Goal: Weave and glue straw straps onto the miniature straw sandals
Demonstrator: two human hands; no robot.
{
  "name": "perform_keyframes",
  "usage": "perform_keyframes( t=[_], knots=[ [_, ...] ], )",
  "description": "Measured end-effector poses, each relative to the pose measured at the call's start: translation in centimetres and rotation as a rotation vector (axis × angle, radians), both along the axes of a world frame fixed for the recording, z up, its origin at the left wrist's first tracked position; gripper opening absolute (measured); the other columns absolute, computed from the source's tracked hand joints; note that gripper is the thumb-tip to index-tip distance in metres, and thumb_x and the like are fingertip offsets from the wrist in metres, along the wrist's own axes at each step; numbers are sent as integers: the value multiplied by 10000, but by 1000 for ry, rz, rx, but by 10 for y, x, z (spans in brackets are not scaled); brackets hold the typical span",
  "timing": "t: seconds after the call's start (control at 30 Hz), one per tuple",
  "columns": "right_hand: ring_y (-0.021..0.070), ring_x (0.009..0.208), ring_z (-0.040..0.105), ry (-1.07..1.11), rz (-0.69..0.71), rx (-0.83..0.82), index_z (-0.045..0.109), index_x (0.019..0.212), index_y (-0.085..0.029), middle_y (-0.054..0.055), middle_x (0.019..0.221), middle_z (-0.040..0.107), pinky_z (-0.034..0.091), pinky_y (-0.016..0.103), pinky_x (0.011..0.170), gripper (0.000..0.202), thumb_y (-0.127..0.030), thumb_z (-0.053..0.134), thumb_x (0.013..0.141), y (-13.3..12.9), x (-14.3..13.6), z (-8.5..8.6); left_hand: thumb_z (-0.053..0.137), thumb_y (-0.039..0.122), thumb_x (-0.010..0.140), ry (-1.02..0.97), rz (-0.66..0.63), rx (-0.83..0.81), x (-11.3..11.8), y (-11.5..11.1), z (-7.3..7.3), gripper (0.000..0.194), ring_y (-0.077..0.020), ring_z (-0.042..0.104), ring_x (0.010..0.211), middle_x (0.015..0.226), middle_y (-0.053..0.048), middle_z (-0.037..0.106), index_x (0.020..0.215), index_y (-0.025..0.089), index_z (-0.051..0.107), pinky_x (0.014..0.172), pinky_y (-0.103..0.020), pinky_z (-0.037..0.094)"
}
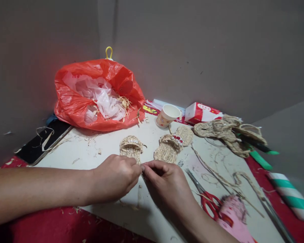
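Note:
My left hand point(119, 175) is closed in front of a small woven straw slipper point(131, 147) with a pearl-like trim. Its fingertips meet those of my right hand point(160, 177), whose thumb and forefinger are pinched together. Whatever lies between the fingertips is too small to make out. Just behind my right hand sits a second straw slipper point(168, 149) with red and white beads. An oval woven piece point(184, 135) lies behind it. Red-handled scissors point(206, 199) rest to the right of my right hand.
A red plastic bag point(73, 114) with straw scraps stands at the back left, beside a phone point(44, 140). Behind the slippers are a paper cup point(168, 116) and a red-white packet point(202, 113). On the right lie woven pieces point(222, 133), a straw braid point(217, 173) and a pink item point(234, 219).

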State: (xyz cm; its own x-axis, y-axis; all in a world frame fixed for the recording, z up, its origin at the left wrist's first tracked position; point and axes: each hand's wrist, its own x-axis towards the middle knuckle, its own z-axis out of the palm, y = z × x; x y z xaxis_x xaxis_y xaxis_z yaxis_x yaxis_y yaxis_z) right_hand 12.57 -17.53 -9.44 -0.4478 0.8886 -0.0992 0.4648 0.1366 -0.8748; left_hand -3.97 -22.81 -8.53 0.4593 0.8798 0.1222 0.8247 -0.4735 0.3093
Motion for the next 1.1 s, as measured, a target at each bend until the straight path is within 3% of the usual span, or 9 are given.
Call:
perform_keyframes(
  t=[0.1, 0.23, 0.43, 0.5, 0.63, 0.77, 0.97, 1.1],
  knots=[
    [185, 576, 581, -1, 3, -29, 737, 647, -200, 31, 589, 689, 428, 298, 565, 198, -291, 599, 757, 3, -2, -3, 411, 185, 905, -31, 3, -19, -1, -2, 0, 232, -164, 555, 622, 734, -59, 631, 794, 146, 611, 557, -269, 386],
    [187, 584, 587, 0, -7, -39, 719, 644, -200, 34, 617, 695, 437, 307, 582, 183, -293, 601, 749, 3, -1, -5, 474, 239, 878, -114, 55, -96, -2, -5, 12, 193, -161, 534, 621, 698, -39, 610, 756, 160, 602, 563, -268, 353],
    [194, 598, 611, 9, -40, -27, 747, 705, -193, 45, 652, 719, 452, 313, 589, 153, -293, 634, 731, 1, -1, -6, 526, 261, 810, -219, 401, -108, -25, 13, 30, 296, -97, 354, 457, 482, 29, 449, 533, 187, 451, 499, -267, 214],
    [191, 590, 608, 32, -68, -40, 745, 708, -188, 48, 648, 716, 457, 311, 584, 150, -306, 653, 720, 1, 0, -9, 574, 317, 777, -230, 507, -155, -37, 23, 27, 338, -96, 328, 442, 456, 36, 422, 511, 197, 406, 489, -267, 193],
    [179, 549, 572, 66, -85, -85, 747, 727, -181, 47, 612, 688, 440, 291, 508, 186, -351, 672, 717, 2, 2, -15, 669, 320, 676, -429, 542, -341, -48, 32, 15, 241, -109, 428, 477, 535, 57, 496, 694, 205, 457, 469, -232, 237],
    [174, 538, 555, 83, -105, -102, 749, 733, -177, 47, 600, 678, 419, 279, 476, 208, -376, 699, 699, 1, 1, -14, 655, 206, 649, -661, 528, -443, -41, 28, 5, 318, -120, 515, 527, 603, 71, 554, 871, 212, 428, 488, -216, 320],
    [141, 505, 545, 218, -196, -259, 726, 689, -165, 41, 565, 672, 412, 243, 476, 240, -380, 791, 602, -2, -4, -4, 647, 122, 618, -1183, 579, -609, -26, 22, 0, 467, -72, 441, 447, 579, 118, 498, 1006, 207, 402, 464, -195, 344],
    [118, 471, 548, 307, -234, -406, 681, 713, -150, 28, 532, 650, 419, 201, 439, 343, -409, 837, 551, -5, -5, 1, 626, 115, 626, -1313, 583, -755, -17, 18, 5, 345, -67, 457, 471, 584, 80, 534, 940, 157, 489, 503, -208, 387]
  ],
)
